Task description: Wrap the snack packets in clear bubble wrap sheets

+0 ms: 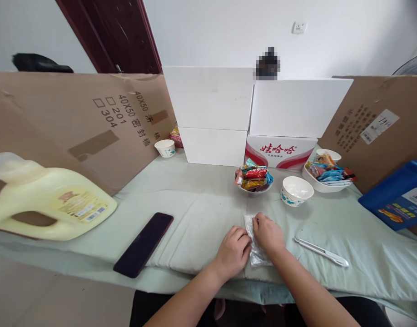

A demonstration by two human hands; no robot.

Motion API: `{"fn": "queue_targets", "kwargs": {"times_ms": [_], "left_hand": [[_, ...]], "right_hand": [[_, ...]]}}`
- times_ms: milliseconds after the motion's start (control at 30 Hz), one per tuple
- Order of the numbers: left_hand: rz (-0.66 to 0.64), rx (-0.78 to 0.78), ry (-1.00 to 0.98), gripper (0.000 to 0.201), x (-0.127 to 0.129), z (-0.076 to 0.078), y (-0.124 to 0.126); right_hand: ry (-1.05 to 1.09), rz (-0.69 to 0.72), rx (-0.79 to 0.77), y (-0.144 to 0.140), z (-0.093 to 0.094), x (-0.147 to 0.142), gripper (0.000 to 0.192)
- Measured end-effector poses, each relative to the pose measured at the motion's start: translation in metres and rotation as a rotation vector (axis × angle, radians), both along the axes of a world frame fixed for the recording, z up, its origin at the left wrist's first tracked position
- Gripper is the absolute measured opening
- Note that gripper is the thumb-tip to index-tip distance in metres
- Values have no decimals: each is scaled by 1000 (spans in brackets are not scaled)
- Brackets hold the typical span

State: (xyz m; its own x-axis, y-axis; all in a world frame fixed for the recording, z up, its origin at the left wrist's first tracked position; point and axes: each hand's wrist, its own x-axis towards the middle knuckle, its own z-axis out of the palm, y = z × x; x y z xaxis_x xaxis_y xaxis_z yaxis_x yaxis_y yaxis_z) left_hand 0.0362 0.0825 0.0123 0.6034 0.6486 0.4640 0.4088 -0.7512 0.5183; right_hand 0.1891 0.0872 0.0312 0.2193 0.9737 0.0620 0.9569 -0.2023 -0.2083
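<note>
Silver packet pinned flat on cloth, unopened, between left hand and right hand, fingertips pinching its edges. Bowl beyond seen empty; tongs untouched.

Soft, even daylight fills the scene, bright on the white wall and the white boxes, with only faint shadows under the bowls and hands on the pale green cloth. The wide lens bends straight lines near the edges, stretching the yellow jug at left and the blue box at right. 1 small patch above the boxes is pixelated; the rest is fairly sharp, without strong glare.
</note>
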Motion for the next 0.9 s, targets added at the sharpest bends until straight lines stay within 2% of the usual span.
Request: {"fn": "queue_targets", "kwargs": {"times_ms": [133, 300, 367, 433, 467, 533, 667, 767, 900], "left_hand": [[8, -28, 36, 15, 1, -1, 1], [7, -19, 52, 17, 1, -4, 1], [5, -14, 46, 16, 1, -4, 1], [14, -18, 30, 17, 1, -4, 1], [26, -22, 18, 18, 1, -4, 2], [56, -27, -7, 19, 0, -3, 2], [74, -17, -37, 19, -1, -2, 2], [68, -12, -51, 20, -1, -3, 2], [66, -12, -73, 19, -1, -4, 3]], "right_hand": [[-55, 8, 59, 8, -2, 14, 26], [-102, 28, 161, 7, 5, 43, 31], [-102, 157, 241, -2, 2, 45, 35], [-106, 349, 286, -12, -7, 42, 41], [-110, 430, 272, -16, -14, 39, 46], [-116, 503, 178, -22, -24, 33, 57], [-74, 467, 19, -25, -26, 30, 65], [-53, 444, 63, -32, -21, 31, 63], [-110, 532, 142, -46, -28, 27, 70]]}}
